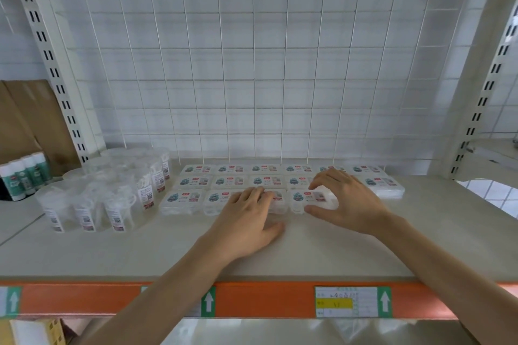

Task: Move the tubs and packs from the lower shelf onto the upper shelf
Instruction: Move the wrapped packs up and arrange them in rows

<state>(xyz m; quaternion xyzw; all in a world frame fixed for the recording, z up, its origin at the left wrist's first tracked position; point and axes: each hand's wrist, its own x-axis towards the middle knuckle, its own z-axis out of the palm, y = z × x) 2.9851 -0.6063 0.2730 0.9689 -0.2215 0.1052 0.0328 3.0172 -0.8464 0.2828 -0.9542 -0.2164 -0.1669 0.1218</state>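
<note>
A: Where is there room behind the orange beam (258, 300)?

B: A wide bare strip of upper shelf (308, 255) runs from the beam to the flat packs (229, 180), which lie in three rows. The clear tubs (112, 190) cluster behind the beam's left part.

A: And the hands?

B: The right hand (347, 199) pinches a front-row pack (301, 199), thumb on its near edge and fingers curled over the top. The left hand (246, 218) lies flat, fingertips resting on the neighbouring pack (277, 202).

A: Any writing?

B: Each pack has a red badge and a teal picture, but the text is too blurred to read. The beam label (346, 302) has a yellow band, with white arrows on green beside it.
</note>
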